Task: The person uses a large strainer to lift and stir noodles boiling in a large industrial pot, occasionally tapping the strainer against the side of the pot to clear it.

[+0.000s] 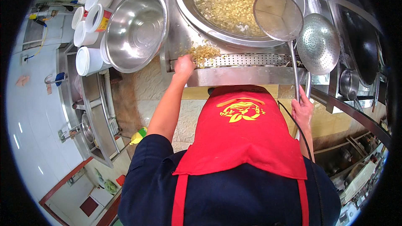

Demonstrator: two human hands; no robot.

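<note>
A large metal wok (194,22) holds liquid with many small yellowish pieces, perhaps beans or sprouts. My left hand (184,65) is at the stove's front edge, touching the left side of a pile of similar pieces (205,52); its fingers are hidden, so whether it grasps any cannot be told. My right hand (302,105) is closed around the long metal handle of a round mesh skimmer (278,15). The mesh rests over the wok's right rim. Beside it lies a perforated metal ladle (318,44), whose handle runs down close to my right hand.
A perforated drain strip (260,59) runs along the stove's front. A big steel bowl (136,31) and several white plastic tubs (89,61) stand at the left. At the right are a dark wok (358,37) and a small metal ladle (349,83). A sink (75,100) lies farther left.
</note>
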